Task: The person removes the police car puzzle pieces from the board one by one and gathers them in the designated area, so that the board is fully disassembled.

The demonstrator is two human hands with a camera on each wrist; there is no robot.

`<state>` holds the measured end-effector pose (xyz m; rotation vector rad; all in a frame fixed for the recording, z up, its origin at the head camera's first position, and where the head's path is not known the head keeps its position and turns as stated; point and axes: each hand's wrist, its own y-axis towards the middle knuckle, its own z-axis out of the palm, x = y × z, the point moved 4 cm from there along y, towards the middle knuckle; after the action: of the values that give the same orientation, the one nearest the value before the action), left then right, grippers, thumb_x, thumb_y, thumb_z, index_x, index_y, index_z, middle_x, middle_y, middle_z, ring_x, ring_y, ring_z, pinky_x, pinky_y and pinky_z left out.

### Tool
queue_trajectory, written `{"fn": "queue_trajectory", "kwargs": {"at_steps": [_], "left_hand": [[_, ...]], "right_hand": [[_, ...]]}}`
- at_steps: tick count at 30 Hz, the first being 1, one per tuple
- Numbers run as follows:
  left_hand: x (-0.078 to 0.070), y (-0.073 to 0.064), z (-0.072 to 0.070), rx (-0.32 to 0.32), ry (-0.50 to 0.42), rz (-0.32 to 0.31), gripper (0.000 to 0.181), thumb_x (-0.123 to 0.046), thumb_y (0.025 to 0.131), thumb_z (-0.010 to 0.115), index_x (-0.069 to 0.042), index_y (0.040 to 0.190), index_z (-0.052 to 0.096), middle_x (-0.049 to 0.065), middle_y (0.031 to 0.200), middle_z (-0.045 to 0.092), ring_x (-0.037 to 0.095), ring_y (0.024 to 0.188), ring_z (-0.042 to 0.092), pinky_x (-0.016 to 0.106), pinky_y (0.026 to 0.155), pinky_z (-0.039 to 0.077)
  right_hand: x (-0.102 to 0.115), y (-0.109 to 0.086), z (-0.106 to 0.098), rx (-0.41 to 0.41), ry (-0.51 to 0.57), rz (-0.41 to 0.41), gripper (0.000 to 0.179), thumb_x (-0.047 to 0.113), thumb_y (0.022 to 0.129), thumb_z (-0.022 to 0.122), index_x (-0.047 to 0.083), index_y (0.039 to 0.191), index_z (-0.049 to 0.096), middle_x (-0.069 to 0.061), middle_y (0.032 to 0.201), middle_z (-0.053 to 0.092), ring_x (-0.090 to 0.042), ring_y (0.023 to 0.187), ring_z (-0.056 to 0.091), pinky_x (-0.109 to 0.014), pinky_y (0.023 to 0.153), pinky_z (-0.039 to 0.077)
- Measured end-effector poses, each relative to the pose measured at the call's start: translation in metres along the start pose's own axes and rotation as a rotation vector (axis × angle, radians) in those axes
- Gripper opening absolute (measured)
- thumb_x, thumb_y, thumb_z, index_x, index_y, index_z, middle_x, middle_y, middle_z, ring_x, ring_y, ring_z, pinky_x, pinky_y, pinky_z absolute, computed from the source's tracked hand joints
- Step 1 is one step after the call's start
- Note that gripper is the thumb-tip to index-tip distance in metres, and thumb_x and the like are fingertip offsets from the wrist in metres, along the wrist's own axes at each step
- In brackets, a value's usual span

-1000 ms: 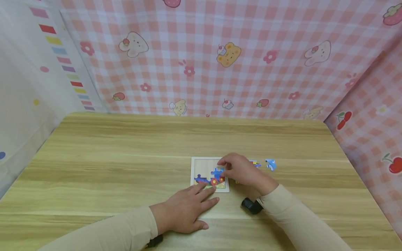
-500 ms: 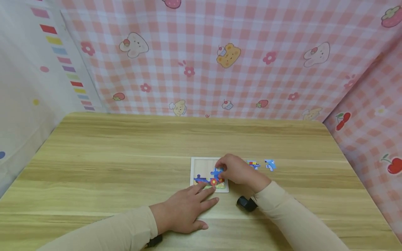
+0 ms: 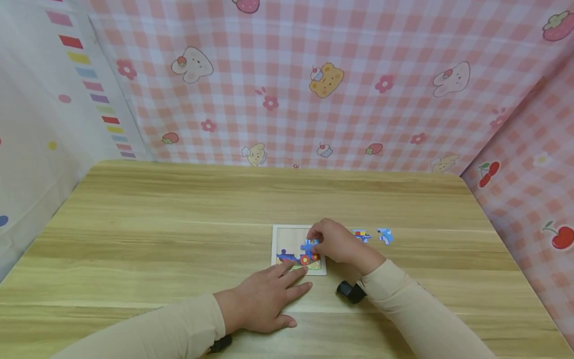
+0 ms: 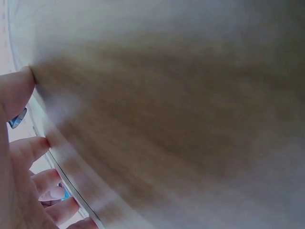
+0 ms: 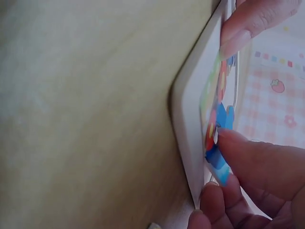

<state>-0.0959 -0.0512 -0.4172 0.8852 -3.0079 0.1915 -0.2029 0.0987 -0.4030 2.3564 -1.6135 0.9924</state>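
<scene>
A square jigsaw board (image 3: 274,244) with a pale rim lies on the wooden table, its lower part filled with pieces showing a blue and red train. My left hand (image 3: 266,301) lies flat with spread fingers, its fingertips resting on the board's near edge. Over the board's right side, my right hand (image 3: 342,244) pinches a blue puzzle piece (image 5: 222,175) between thumb and fingers. In the right wrist view that piece is tilted against the pieces at the board's right side; whether it sits flush I cannot tell. The upper part of the board shows bare wood.
Two loose puzzle pieces lie right of the board: a multicoloured one (image 3: 361,235) beside my right hand and a blue and white one (image 3: 385,236) farther right. A black wrist camera (image 3: 351,292) hangs under the right sleeve. Pink checked cloth (image 3: 269,75) stands behind the table.
My right hand and forearm have shifted slightly left over the board, uncovering more of the multicoloured loose piece. The left hand has stayed in place.
</scene>
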Motion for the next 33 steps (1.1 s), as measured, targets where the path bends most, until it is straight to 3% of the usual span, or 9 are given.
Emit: {"fn": "queue_trajectory", "kwargs": {"at_steps": [12, 22, 29, 33], "left_hand": [[-0.0002, -0.0003, -0.0018, -0.011, -0.001, 0.004, 0.066, -0.059, 0.093, 0.046, -0.02, 0.146, 0.043, 0.007, 0.151, 0.039, 0.031, 0.137, 0.035, 0.036, 0.11, 0.034], [-0.0003, -0.0006, -0.0005, -0.002, -0.002, 0.001, 0.066, -0.059, 0.094, 0.046, -0.02, 0.147, 0.043, 0.008, 0.151, 0.038, 0.031, 0.138, 0.035, 0.036, 0.111, 0.034], [-0.0008, -0.0011, -0.0005, -0.043, 0.021, 0.014, 0.065, -0.059, 0.093, 0.047, -0.02, 0.145, 0.045, 0.008, 0.149, 0.041, 0.031, 0.135, 0.038, 0.036, 0.109, 0.036], [-0.0007, -0.0009, -0.001, -0.032, 0.016, 0.012, 0.066, -0.059, 0.093, 0.047, -0.02, 0.146, 0.044, 0.008, 0.15, 0.04, 0.031, 0.136, 0.037, 0.036, 0.11, 0.035]], "right_hand": [[0.0007, -0.0036, -0.001, 0.008, 0.097, -0.032, 0.012, -0.002, 0.086, 0.067, 0.007, 0.09, 0.061, -0.001, 0.081, 0.057, -0.015, 0.076, 0.051, -0.027, 0.068, 0.043], [0.0015, -0.0042, -0.0012, 0.014, 0.041, -0.103, 0.006, 0.0, 0.091, 0.062, 0.006, 0.089, 0.061, 0.0, 0.083, 0.062, -0.014, 0.078, 0.054, -0.029, 0.072, 0.046], [0.0022, -0.003, -0.0027, 0.023, 0.014, -0.075, 0.004, 0.003, 0.092, 0.062, 0.006, 0.089, 0.061, -0.002, 0.088, 0.065, -0.015, 0.082, 0.056, -0.032, 0.074, 0.048], [0.0029, -0.0036, -0.004, 0.034, 0.017, -0.076, 0.006, 0.001, 0.092, 0.061, 0.007, 0.089, 0.061, -0.004, 0.092, 0.066, -0.017, 0.085, 0.058, -0.033, 0.075, 0.048]]}}
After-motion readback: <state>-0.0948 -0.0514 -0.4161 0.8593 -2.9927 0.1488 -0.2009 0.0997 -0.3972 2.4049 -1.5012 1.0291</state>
